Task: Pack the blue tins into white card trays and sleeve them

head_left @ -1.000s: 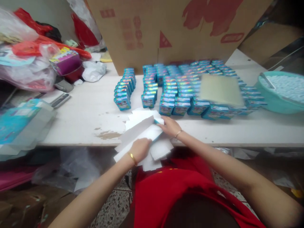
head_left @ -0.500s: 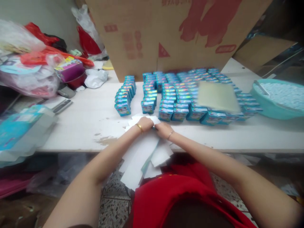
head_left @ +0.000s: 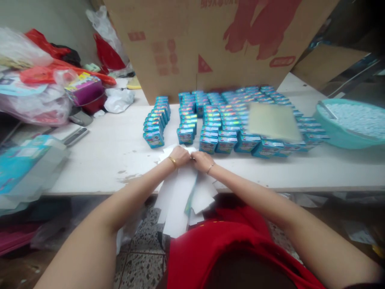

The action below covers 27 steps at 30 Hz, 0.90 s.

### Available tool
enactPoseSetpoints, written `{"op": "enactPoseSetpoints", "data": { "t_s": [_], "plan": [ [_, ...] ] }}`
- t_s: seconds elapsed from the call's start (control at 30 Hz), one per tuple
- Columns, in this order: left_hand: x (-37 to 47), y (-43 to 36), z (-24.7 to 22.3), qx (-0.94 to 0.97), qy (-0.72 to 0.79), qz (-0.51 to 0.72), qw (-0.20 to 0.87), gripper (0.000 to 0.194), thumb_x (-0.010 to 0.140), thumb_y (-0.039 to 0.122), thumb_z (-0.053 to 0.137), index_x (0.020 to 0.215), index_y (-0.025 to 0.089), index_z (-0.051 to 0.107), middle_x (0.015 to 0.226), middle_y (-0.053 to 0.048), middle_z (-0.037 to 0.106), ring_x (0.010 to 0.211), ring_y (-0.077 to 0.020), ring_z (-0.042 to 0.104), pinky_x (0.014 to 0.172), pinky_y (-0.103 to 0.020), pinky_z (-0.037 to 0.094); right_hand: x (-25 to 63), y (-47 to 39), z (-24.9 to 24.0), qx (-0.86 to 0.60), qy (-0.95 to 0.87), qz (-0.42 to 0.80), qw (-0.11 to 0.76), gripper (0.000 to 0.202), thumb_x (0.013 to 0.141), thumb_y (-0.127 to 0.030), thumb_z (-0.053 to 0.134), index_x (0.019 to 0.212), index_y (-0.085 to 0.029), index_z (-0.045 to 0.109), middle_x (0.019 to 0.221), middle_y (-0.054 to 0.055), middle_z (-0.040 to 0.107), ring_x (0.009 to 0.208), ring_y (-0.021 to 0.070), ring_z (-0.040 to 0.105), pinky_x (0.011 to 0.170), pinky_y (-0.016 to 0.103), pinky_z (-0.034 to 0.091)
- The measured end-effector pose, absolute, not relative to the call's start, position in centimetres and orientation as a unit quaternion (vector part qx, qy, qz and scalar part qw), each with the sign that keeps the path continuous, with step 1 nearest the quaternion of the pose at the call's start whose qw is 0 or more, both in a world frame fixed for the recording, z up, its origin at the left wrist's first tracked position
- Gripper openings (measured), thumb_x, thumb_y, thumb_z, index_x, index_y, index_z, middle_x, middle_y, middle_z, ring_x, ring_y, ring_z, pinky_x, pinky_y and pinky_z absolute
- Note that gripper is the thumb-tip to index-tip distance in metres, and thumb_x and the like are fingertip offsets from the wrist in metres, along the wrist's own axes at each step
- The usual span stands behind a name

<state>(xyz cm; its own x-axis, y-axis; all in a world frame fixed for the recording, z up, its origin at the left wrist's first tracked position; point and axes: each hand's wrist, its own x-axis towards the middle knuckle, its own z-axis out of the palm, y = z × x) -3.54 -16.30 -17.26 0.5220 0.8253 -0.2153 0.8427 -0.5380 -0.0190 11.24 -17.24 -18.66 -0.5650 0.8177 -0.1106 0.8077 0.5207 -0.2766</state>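
My left hand (head_left: 179, 156) and my right hand (head_left: 202, 161) meet near the table's front edge, fingers closed. Between them they pinch a card box blank, mostly covered by the fingers; how far it is folded I cannot tell. Beneath them lies a fanned pile of white card box blanks (head_left: 177, 200), hanging over the edge above my lap. A bit of blue-green print shows on one. Just beyond the hands stand rows of small blue boxes (head_left: 185, 136), packed side by side.
A pale flat sheet (head_left: 274, 121) rests on the boxes. At right is a turquoise basin (head_left: 339, 126) of small pale blue pieces. A large carton (head_left: 174, 24) stands behind. Plastic bags (head_left: 33, 96) and a stack of blue printed card (head_left: 27, 168) are at left.
Both hands have shifted slightly left in view, and so has the whole scene. The hanging blanks have swung a little. The fingers stay closed together.
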Motion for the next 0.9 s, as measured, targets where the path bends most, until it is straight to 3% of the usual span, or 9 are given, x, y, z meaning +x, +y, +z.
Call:
{"op": "enactPoseSetpoints", "data": {
  "t_s": [0.1,0.17,0.23,0.3,0.43,0.53,0.67,0.77,0.9],
  "plan": [
    [-5.6,-14.7,-16.0,0.821,0.555,-0.135,0.012,0.024,0.084,0.026,0.051,0.083,0.011,0.07,0.083,-0.02,0.069,0.087,-0.0278,0.064,0.075,-0.037,0.041,11.9,-17.2,-18.4,-0.453,-0.87,0.128,0.147,0.044,0.09,-0.028,0.047,0.132,-0.016,0.042,0.123,0.013,0.054,0.106,0.0231,0.055,0.085,0.033,0.046],
    [-7.0,-14.3,-15.0,0.79,0.594,-0.151,-0.001,0.024,0.084,0.024,0.05,0.087,0.009,0.069,0.087,-0.021,0.069,0.088,-0.0299,0.064,0.075,-0.038,0.042,12.7,-18.2,-18.8,-0.418,-0.883,0.095,0.192,0.045,0.088,-0.014,0.044,0.132,-0.018,0.043,0.127,0.014,0.049,0.108,0.0238,0.052,0.083,0.034,0.047],
    [-7.9,-15.1,-14.1,0.773,0.616,-0.151,-0.016,0.027,0.084,0.024,0.049,0.097,0.009,0.067,0.097,-0.022,0.067,0.095,-0.0323,0.062,0.079,-0.042,0.043,13.8,-20.0,-19.5,-0.343,-0.922,0.066,0.166,0.053,0.081,0.0,0.039,0.13,-0.02,0.045,0.133,0.012,0.046,0.106,0.0227,0.051,0.081,0.034,0.047],
    [-8.3,-17.3,-13.4,0.797,0.593,-0.108,-0.045,0.032,0.087,0.021,0.044,0.112,0.011,0.061,0.114,-0.021,0.062,0.109,-0.0321,0.055,0.089,-0.045,0.039,14.7,-22.1,-20.1,-0.242,-0.961,0.053,0.124,0.06,0.079,0.003,0.038,0.133,-0.023,0.043,0.139,0.011,0.042,0.101,0.021,0.051,0.08,0.035,0.047],
    [-8.1,-24.3,-13.6,0.911,0.407,-0.059,-0.009,0.034,0.089,0.015,0.038,0.115,0.017,0.06,0.125,-0.009,0.058,0.12,-0.0238,0.048,0.103,-0.04,0.029,15.0,-24.8,-20.8,-0.103,-0.991,0.051,0.072,0.051,0.084,-0.007,0.045,0.133,-0.021,0.041,0.141,0.012,0.04,0.091,0.0199,0.052,0.074,0.034,0.047],
    [-8.2,-29.1,-15.3,0.931,0.344,-0.106,0.063,0.037,0.087,0.025,0.047,0.122,0.018,0.055,0.134,-0.007,0.053,0.126,-0.0238,0.041,0.108,-0.04,0.023,14.3,-24.9,-21.3,-0.074,-0.993,0.068,0.062,0.035,0.087,-0.014,0.049,0.122,-0.019,0.049,0.133,0.013,0.047,0.09,0.0197,0.051,0.072,0.033,0.045],
    [-8.6,-31.4,-17.6,0.914,0.374,-0.127,0.093,0.061,0.082,0.047,0.055,0.135,0.021,0.041,0.147,-0.009,0.036,0.132,-0.0297,0.033,0.108,-0.046,0.02,13.2,-23.8,-22.1,-0.063,-0.992,0.08,0.071,0.022,0.092,-0.017,0.045,0.112,-0.018,0.053,0.118,0.011,0.054,0.088,0.0184,0.05,0.075,0.032,0.043],
    [-8.6,-31.2,-18.1,0.909,0.385,-0.131,0.094,0.067,0.077,0.053,0.059,0.134,0.021,0.043,0.144,-0.009,0.04,0.129,-0.0327,0.035,0.106,-0.048,0.021,12.6,-22.8,-22.1,-0.038,-0.996,0.078,0.037,0.016,0.091,-0.017,0.046,0.105,-0.016,0.055,0.102,0.009,0.057,0.079,0.0183,0.048,0.072,0.032,0.041],
    [-8.3,-30.6,-17.5,0.908,0.384,-0.136,0.1,0.066,0.073,0.053,0.064,0.129,0.022,0.048,0.139,-0.009,0.045,0.125,-0.0307,0.04,0.102,-0.041,0.029,11.9,-21.5,-21.6,0.015,-0.996,0.083,-0.005,0.011,0.09,-0.018,0.049,0.097,-0.015,0.058,0.097,0.008,0.057,0.075,0.018,0.045,0.07,0.032,0.038]
  ]
}}
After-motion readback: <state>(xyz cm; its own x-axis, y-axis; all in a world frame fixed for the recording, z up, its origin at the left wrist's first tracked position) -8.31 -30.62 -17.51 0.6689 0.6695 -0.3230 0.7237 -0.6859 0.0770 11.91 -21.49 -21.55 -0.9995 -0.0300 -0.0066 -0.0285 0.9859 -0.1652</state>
